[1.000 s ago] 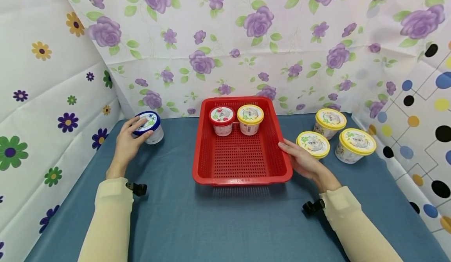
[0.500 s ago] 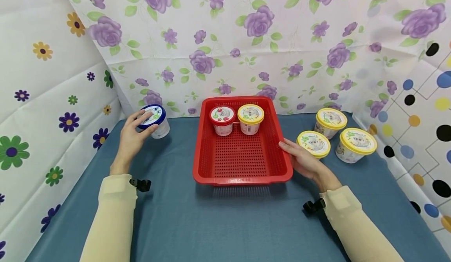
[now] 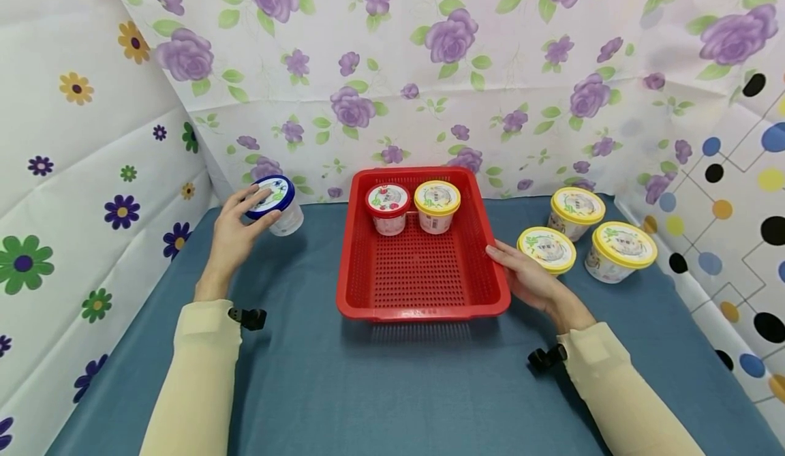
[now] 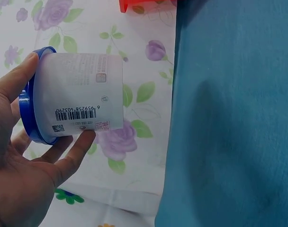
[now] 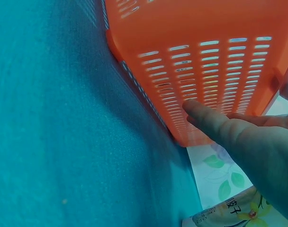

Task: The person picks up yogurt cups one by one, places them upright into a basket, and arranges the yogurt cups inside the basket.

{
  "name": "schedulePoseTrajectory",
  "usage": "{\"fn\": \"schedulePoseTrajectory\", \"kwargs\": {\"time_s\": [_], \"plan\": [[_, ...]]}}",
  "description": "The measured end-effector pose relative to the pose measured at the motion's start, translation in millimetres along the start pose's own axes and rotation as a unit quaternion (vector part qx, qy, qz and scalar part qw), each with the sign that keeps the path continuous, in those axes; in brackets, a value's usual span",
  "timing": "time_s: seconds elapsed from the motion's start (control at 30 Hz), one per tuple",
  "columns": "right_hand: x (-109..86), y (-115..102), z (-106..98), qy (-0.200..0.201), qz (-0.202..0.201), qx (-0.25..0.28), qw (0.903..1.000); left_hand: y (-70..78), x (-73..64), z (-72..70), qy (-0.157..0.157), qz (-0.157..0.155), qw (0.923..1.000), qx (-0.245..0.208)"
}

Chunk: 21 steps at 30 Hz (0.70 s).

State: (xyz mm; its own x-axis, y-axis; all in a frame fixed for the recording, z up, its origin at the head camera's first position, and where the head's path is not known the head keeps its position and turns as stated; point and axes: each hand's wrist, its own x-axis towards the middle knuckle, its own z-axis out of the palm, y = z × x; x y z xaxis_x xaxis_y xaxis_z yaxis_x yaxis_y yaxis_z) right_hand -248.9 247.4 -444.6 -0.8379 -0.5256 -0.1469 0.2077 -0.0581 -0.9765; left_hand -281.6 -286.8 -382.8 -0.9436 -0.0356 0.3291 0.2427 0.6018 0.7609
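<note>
My left hand (image 3: 236,228) holds a white cup with a blue lid (image 3: 287,219), thumb and fingers spread round the lid. The cup tilts with its base towards the right; the left wrist view shows a barcode on the side of the cup (image 4: 82,90). At the right side of the red plastic basket (image 3: 423,313), my right hand (image 3: 532,279) grips the rim. In the right wrist view, fingers (image 5: 205,113) lie along the slotted outer wall. Inside the basket, at its far end, a red-lidded cup (image 3: 388,212) and a yellow-lidded cup (image 3: 437,204) stand side by side.
Right of the basket stand three more yellow-lidded cups (image 3: 576,212), the nearest one (image 3: 546,250) just behind my right hand. A blue cloth (image 3: 417,388) covers the table. Patterned sheets (image 3: 405,47) rise behind and at both sides.
My left hand has lifted the blue-lidded cup and carried it slightly right and away from me, tilting it more. The right hand and basket stay where they were.
</note>
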Motion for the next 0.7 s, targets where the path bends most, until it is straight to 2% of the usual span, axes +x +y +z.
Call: {"fn": "schedulePoseTrajectory", "kwargs": {"time_s": [0.47,0.7], "plan": [[-0.3,0,0,-0.004,-0.004,0.0,1.0,23.6,6.5,2.5,-0.008,0.033,0.999,-0.028],[-0.1,0,0,-0.005,-0.004,-0.001,1.0,37.7,9.3,8.0,-0.004,0.078,0.9963,-0.037]]}}
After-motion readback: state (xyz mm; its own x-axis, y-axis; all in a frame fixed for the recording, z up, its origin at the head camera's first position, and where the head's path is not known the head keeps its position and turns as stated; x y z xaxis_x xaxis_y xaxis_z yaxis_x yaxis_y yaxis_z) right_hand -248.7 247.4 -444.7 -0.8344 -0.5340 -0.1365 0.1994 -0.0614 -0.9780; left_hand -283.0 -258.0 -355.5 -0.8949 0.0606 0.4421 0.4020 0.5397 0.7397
